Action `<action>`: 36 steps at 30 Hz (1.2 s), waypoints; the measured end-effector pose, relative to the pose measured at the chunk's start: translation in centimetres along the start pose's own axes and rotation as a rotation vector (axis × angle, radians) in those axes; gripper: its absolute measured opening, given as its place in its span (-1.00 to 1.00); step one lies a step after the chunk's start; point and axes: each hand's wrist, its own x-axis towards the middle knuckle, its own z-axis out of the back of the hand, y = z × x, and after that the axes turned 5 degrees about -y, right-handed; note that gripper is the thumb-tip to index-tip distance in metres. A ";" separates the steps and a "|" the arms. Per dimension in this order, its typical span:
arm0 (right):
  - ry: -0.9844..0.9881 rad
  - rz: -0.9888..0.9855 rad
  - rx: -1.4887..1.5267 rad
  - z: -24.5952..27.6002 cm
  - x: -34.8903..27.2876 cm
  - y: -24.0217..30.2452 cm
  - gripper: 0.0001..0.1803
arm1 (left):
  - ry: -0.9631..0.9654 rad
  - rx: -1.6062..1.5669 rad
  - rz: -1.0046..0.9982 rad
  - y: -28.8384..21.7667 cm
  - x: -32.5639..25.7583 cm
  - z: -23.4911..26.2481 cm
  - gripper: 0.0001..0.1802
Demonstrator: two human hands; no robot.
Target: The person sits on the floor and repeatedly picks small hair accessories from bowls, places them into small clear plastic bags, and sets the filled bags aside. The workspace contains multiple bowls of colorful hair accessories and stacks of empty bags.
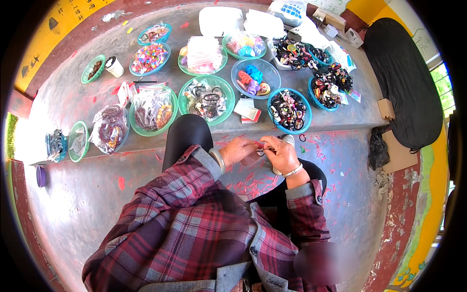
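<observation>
In the middle of the frame, the left hand (236,151) and the right hand (282,155) are meeting over a small, pinkish, see-through piece (251,158), its exact shape being too blurred to tell; the fingers of both are pinching it, tips pressing close together. Just above the right hand, a round blue plastic basket (291,132) is holding dark hair ties (288,109). At upper centre, a round green plastic bowl (231,103) is sitting on the raised grey concrete platform (359,111)
</observation>
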 end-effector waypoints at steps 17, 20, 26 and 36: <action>0.048 -0.145 0.299 -0.6 -0.1 0.0 -0.68 | 0.028 -0.166 0.095 -0.5 -0.2 0.2 -0.60; 0.013 -0.241 0.380 -0.2 -0.1 -0.8 -0.74 | -0.024 -0.221 0.113 -0.5 -0.2 0.1 -0.60; -0.040 -0.218 0.308 -0.1 0.0 -1.2 -0.87 | -0.005 -0.205 0.024 0.0 0.1 0.1 -0.58; -0.106 0.185 -0.107 -0.9 -0.3 -0.5 -0.89 | 0.012 -0.140 -0.014 -0.1 -0.2 -0.2 -0.56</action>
